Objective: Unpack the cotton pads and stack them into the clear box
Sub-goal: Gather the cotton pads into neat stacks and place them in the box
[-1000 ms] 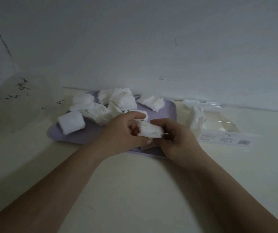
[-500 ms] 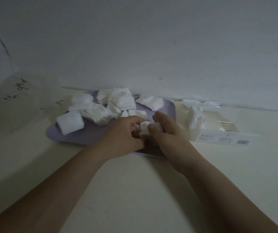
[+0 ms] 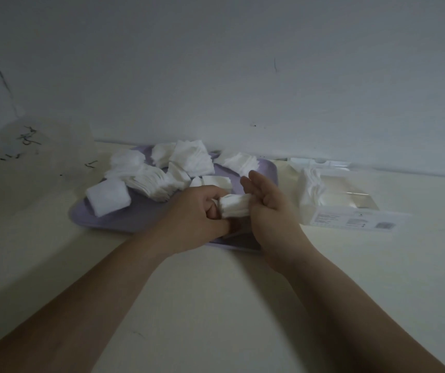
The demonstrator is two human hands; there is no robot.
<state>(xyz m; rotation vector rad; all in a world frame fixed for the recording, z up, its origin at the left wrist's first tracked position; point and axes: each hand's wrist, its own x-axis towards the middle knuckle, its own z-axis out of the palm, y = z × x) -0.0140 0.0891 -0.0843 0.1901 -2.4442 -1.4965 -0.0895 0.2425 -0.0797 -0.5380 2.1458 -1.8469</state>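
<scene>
A small stack of white cotton pads [image 3: 235, 206] is held between my two hands over the near edge of a lilac tray [image 3: 146, 216]. My left hand [image 3: 198, 215] grips the stack's left end with curled fingers. My right hand [image 3: 268, 208] stands flat against its right end, fingers straight and pointing away from me. Several loose heaps of cotton pads [image 3: 189, 160] lie across the tray. The clear box [image 3: 342, 195] sits to the right of the tray with a few pads standing at its left end.
An empty clear plastic bag [image 3: 35, 157] with dark print lies at the left by the wall. The clear box's lid [image 3: 320, 162] lies behind the box. A pale wall rises just behind the tray. The cream tabletop [image 3: 216, 305] stretches toward me.
My right hand has straightened from a grip on the stack to a flat palm against its end. The pads have been squared into a tighter block. The left hand's grip stays.
</scene>
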